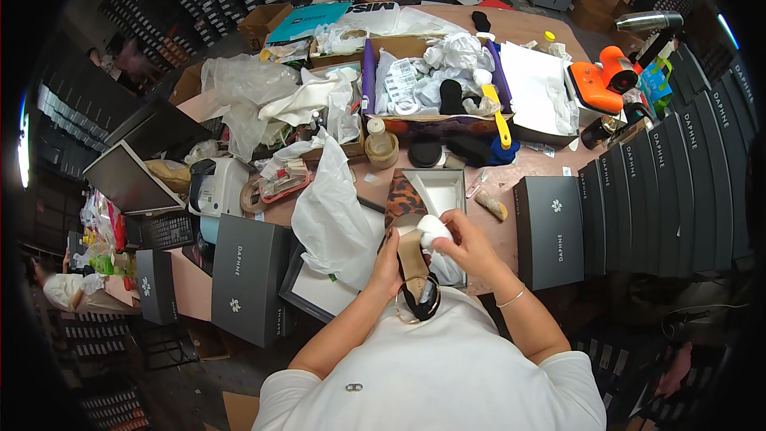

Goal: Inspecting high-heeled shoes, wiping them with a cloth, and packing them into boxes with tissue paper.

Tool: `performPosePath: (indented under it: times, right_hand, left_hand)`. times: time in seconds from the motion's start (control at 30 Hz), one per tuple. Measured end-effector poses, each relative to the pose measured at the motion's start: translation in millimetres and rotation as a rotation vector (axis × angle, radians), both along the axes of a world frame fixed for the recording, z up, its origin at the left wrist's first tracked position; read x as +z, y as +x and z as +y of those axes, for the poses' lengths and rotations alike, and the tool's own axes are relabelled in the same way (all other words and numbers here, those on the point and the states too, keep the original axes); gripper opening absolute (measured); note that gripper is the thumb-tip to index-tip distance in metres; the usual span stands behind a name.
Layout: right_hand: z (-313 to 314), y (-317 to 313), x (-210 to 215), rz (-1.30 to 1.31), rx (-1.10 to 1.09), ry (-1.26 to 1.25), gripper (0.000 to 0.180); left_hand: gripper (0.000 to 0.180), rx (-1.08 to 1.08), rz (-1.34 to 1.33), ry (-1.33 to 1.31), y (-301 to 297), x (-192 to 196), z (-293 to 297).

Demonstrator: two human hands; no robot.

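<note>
One sandal (411, 255) between both hands (471, 247)

Head cam, dn twd hands (471, 247)

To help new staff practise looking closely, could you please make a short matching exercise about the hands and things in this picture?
Column one
1. Left hand
2. Right hand
3. Bracelet
4. Yellow tool

Column two
A. Around the right wrist
B. At the right side of the purple box
C. Holding the shoe by its side
D. Fingers on a white wad

Right pairs: 1-C, 2-D, 3-A, 4-B
</note>
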State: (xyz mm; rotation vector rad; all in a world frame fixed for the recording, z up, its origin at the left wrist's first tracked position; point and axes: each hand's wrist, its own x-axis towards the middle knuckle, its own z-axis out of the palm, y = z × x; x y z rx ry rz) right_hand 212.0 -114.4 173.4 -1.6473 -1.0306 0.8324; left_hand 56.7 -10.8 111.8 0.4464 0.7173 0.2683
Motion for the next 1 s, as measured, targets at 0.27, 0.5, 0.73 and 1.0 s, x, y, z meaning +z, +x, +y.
performPosePath:
  times: [0.27,0.5,0.73,1.0]
  right_hand:
    - [22,-18,-13,-0.702,0.091,0.009,0.046]
    - [35,-12,-25,-0.472,-0.072,0.079,0.066]
    - [56,-11,-33,-0.51,-0.059,0.211,0.074]
    - [-13,-24,-117,-0.57,0.342,-0.453,0.049]
  left_hand:
    - [0.041,0.09,-0.093,0.064,1,22,-21]
    - [0.037,0.1,0.035,0.207,3,26,-24]
    - [0.037,0.035,0.008,0.229,-12,34,-17]
    - [0.057,0.042,0.578,1.053,-104,3,88]
